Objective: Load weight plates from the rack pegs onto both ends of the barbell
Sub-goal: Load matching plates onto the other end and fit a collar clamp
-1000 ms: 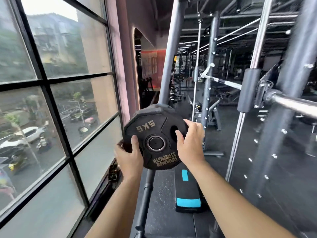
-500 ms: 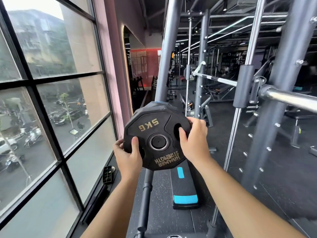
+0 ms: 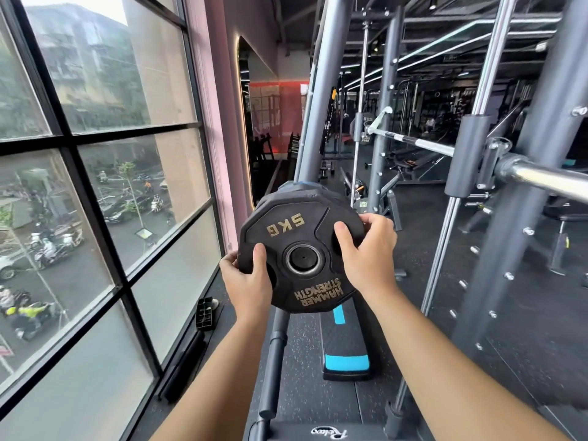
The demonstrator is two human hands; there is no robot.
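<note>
1. The weight plate [image 3: 288, 230] is gripped at opposite rims by the left hand [image 3: 246, 283] and the right hand [image 3: 366, 254].
2. It appears seated on the peg [image 3: 303, 258]; it should be drawn off squarely, untilted.
3. The barbell [image 3: 541, 178] is seen beyond, at the right, its end bare.

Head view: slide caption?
The left hand and right hand grip a black 5KG plate in front of the rack upright; bare barbell end at right.

- A black rubber 5KG weight plate [image 3: 299, 246] is gripped at its edges by the left hand [image 3: 246, 288] and the right hand [image 3: 369, 256].
- A chrome steel barbell [image 3: 547, 181] is seen to the upper right of the plate, well apart.
- A black-and-blue step [image 3: 345, 343] is seen below the plate.
</note>
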